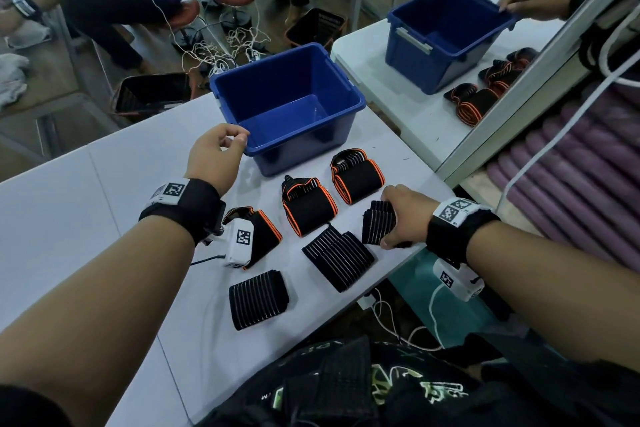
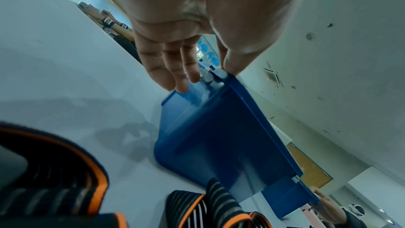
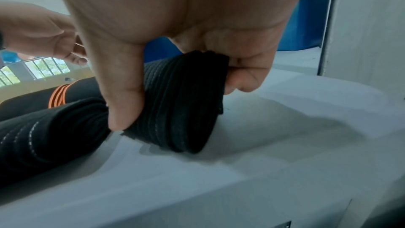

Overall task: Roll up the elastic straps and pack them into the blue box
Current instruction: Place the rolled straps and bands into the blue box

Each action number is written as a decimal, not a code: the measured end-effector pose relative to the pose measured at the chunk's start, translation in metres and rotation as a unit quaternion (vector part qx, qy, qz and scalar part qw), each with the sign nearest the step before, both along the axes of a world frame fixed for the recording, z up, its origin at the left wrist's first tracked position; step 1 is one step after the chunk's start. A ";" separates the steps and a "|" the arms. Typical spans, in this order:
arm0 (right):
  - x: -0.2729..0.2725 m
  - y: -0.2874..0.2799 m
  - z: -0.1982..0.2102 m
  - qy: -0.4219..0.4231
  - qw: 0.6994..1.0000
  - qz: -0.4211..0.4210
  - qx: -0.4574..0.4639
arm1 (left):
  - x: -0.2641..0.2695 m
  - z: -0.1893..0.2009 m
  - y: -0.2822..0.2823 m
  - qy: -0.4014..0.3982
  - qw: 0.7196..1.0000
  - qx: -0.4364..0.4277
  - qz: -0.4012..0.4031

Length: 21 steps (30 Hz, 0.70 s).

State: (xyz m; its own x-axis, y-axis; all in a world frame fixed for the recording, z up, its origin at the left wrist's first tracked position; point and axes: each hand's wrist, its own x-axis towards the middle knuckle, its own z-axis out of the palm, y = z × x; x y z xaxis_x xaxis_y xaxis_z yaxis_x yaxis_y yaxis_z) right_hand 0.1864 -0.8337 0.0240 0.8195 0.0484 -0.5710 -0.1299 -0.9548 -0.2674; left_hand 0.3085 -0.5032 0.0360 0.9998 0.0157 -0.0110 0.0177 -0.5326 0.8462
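While the right hand (image 1: pixel 401 215) is pinching a folded black ribbed strap (image 3: pixel 175 103) at the table (image 1: pixel 69 218) edge, the left hand (image 1: pixel 216 152), fingers loosely curled, is touching the blue box (image 1: pixel 346 107) rim. Box looks empty; five more straps are lying in front of it. Likely first pick-up; rolling soft, springy elastic will need both hands.
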 end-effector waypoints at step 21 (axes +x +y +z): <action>0.007 -0.001 0.059 -0.061 0.991 -0.051 0.104 | 0.001 -0.007 0.002 -0.012 1.000 0.014 0.008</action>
State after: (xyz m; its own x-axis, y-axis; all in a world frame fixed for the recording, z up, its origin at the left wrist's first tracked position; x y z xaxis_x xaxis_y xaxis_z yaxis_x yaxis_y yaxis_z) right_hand 0.1937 -0.8350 0.0828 0.8889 0.0672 -0.4532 -0.1776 -0.8613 -0.4761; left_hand 0.3092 -0.5012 0.0293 0.9994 0.0320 0.0137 0.0064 -0.5564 0.8309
